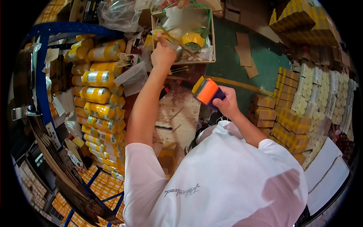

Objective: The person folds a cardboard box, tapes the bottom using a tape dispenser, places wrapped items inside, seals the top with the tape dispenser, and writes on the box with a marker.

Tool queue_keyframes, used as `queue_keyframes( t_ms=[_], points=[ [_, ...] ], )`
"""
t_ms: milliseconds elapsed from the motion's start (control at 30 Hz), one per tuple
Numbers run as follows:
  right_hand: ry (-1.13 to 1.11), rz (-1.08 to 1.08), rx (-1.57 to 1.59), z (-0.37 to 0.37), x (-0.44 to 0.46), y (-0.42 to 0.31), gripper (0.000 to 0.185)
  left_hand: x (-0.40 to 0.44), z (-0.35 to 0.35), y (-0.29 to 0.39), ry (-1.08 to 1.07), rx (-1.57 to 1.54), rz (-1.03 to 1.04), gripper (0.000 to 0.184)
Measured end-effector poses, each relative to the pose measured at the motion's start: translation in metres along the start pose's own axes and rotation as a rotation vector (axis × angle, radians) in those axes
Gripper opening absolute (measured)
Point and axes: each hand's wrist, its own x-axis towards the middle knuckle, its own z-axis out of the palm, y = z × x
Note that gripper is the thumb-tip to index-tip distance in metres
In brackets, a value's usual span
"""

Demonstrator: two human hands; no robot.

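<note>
My left hand [163, 55] reaches over the near left corner of an open cardboard box [213, 41]. Its index finger points away from me and the other fingers look curled; what they hold, if anything, is too small to make out. Yellow tape [193, 39], green strap, thin brown strips and clear plastic are inside the box. In my right hand [228, 103] is an orange and dark-blue tape dispenser [209, 91], with my fingers wrapped round its dark end. Its yellow end faces the box, with a gap between them.
Yellow-taped rolls [99, 94] are stacked on the left beside a blue rack [44, 75]. A black marker [163, 127] lies on the wooden board [181, 98]. Taped cartons [291, 128] stand at right. Cardboard pieces [245, 55] lie on the green floor [227, 36].
</note>
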Motion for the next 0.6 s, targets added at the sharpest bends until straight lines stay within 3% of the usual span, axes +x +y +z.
queue_keyframes(
  t_ms=[67,167,200,300,333,433,567,600],
  points=[
    [0.001,-0.04,-0.044,-0.001,0.001,0.007,0.046,-0.003,-0.007,0.0,0.037,-0.11,-0.069,0.081],
    [-0.011,-0.046,-0.049,0.0,0.002,0.006,0.046,-0.011,-0.025,0.003,0.091,-0.178,-0.013,0.087],
    [-0.021,-0.021,-0.02,0.003,0.002,0.002,0.046,-0.014,-0.022,0.002,0.299,-0.272,0.028,0.063],
    [-0.043,0.038,0.038,0.008,0.002,-0.008,0.047,-0.003,-0.007,-0.014,0.669,-0.251,0.055,0.027],
    [-0.049,0.051,0.041,0.009,0.001,-0.008,0.047,-0.003,-0.01,-0.016,0.762,-0.283,0.047,0.023],
    [-0.052,0.048,0.015,0.009,0.0,-0.005,0.048,-0.013,-0.027,-0.013,0.551,-0.323,-0.069,0.021],
    [-0.037,-0.016,-0.037,0.009,-0.001,0.005,0.047,-0.02,-0.035,-0.006,0.426,-0.652,-0.229,0.039],
    [-0.043,-0.011,-0.03,0.01,-0.001,0.004,0.047,-0.021,-0.034,-0.007,0.455,-0.59,-0.192,0.041]
  ],
)
